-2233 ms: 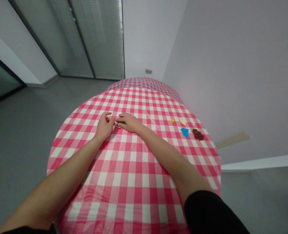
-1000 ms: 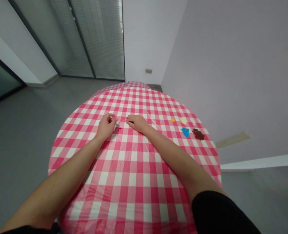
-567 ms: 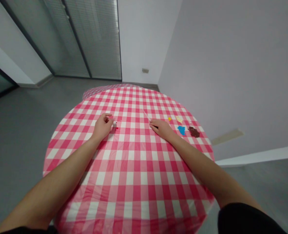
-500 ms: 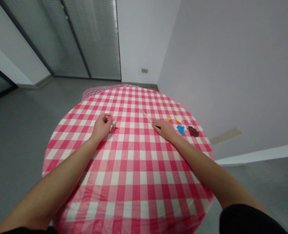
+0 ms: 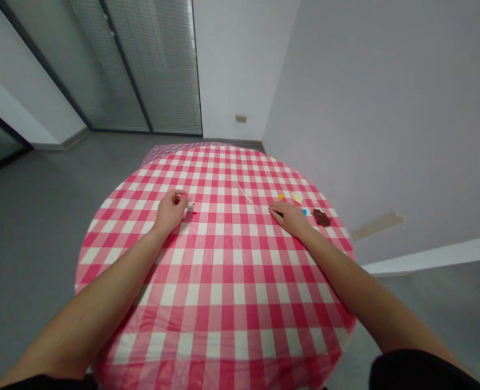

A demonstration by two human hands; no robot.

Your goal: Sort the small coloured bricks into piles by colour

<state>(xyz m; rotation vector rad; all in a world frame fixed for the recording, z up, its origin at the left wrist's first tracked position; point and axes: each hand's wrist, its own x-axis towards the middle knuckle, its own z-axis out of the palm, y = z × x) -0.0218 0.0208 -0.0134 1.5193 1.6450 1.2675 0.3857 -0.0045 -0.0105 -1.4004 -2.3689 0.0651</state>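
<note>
My left hand (image 5: 172, 209) rests on the checked tablecloth (image 5: 215, 292) with its fingers curled in. A tiny pale thing shows by its fingertips, too small to name, and small red bits (image 5: 195, 213) lie just right of them. My right hand (image 5: 289, 218) is palm down over the cloth, fingers closed together; what they hold, if anything, is hidden. It partly covers a pile of small blue pieces (image 5: 304, 212). Beyond it are small yellow pieces (image 5: 281, 196) and cream pieces (image 5: 297, 198). Dark brown pieces (image 5: 321, 218) lie to its right.
The round table has a red and white checked cover, creased towards me. A thin pale strip or crease (image 5: 247, 195) runs across it between my hands. A wall (image 5: 386, 135) stands close on the right, and a glass partition with blinds (image 5: 162, 70) is behind the table.
My right hand has slid right, from the middle of the table to the coloured pieces, and now covers much of the blue pile. My left hand has stayed almost still.
</note>
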